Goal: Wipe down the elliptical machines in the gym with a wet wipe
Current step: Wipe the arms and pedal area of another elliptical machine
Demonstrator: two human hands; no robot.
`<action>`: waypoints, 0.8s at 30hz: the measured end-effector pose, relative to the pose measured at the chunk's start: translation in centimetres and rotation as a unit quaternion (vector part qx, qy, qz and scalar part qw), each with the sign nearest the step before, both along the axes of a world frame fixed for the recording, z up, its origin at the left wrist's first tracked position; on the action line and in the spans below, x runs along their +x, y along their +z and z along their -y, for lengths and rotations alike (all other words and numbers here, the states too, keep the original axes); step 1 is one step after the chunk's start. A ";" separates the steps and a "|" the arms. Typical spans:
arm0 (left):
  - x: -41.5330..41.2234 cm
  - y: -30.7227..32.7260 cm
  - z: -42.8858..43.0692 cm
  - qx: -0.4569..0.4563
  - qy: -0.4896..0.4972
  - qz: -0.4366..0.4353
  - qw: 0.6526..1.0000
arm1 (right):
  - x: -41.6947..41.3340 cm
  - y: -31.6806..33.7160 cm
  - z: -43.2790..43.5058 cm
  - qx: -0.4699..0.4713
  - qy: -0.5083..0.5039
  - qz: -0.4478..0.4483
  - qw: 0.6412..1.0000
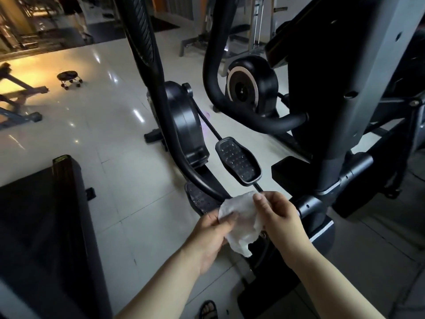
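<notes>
White wet wipe point(242, 224) pinched by both hands, left point(212, 236) & right point(279, 215), near pedal point(239, 161) (unwiped?). Risk: loose grip, wipe drops to floor point(110, 139).

Wet wipe point(241, 224) covers near pedal point(200, 200) end; elliptical point(368, 88) top cut off.

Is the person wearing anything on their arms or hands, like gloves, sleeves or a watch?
No. The left hand and right hand are bare: no gloves, rings or watch show. The left forearm and right forearm are uncovered to the picture's edge, so no sleeve is in view.
</notes>
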State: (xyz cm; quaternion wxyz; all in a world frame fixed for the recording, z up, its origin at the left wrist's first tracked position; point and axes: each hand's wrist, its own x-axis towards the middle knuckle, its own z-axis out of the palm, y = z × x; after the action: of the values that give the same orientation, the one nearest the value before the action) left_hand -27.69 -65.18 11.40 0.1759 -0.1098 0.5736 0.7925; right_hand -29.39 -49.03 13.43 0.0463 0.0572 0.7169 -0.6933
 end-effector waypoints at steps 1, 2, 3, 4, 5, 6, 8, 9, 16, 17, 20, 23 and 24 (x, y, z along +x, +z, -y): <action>0.2 -0.3 -0.1 -0.022 0.028 0.004 0.999 | 0.3 0.1 0.0 -0.035 0.013 0.037 0.999; 0.4 -0.7 -0.1 -0.040 0.049 0.007 0.998 | 0.6 0.0 0.0 -0.055 0.044 0.077 0.995; 0.6 -0.9 0.0 -0.057 0.063 0.009 0.996 | 1.1 0.0 0.1 -0.058 0.074 0.110 0.989; 0.8 -1.1 0.0 -0.076 0.073 0.011 0.994 | 1.5 -0.2 0.3 -0.050 0.082 0.135 0.986; 1.1 -1.2 0.1 -0.092 0.078 0.011 0.993 | 1.8 -0.5 0.4 -0.047 0.068 0.151 0.985; 1.2 -1.4 0.3 -0.104 0.082 0.010 0.991 | 2.0 -1.1 0.3 -0.051 0.053 0.153 0.985; 1.6 -1.8 0.7 -0.124 0.095 0.002 0.988 | 2.3 -1.6 0.1 -0.078 0.033 0.148 0.985; 1.8 -2.0 1.0 -0.143 0.103 -0.005 0.984 | 2.5 -1.6 0.0 -0.094 0.031 0.147 0.984; 3.5 -3.1 2.0 -0.194 0.112 -0.034 0.974 | 3.5 -2.9 0.1 -0.191 -0.024 0.174 0.966; 3.7 -3.1 1.8 -0.169 0.130 -0.022 0.977 | 3.6 -3.3 0.4 -0.183 -0.043 0.171 0.967; 4.1 -2.9 1.3 -0.095 0.180 0.016 0.979 | 4.0 -4.6 0.8 -0.051 -0.109 0.127 0.985; 4.6 -3.7 1.6 -0.125 0.216 0.007 0.968 | 4.8 -5.1 0.7 0.004 -0.126 0.080 0.989; 4.7 -3.9 1.8 -0.139 0.214 0.000 0.967 | 5.1 -5.2 0.7 0.001 -0.116 0.068 0.991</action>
State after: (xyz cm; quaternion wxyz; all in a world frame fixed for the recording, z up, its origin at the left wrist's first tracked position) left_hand -22.98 -67.01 7.48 -0.0146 -0.2530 0.6414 0.7242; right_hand -24.30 -49.71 8.25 0.0142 0.1867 0.7015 -0.6876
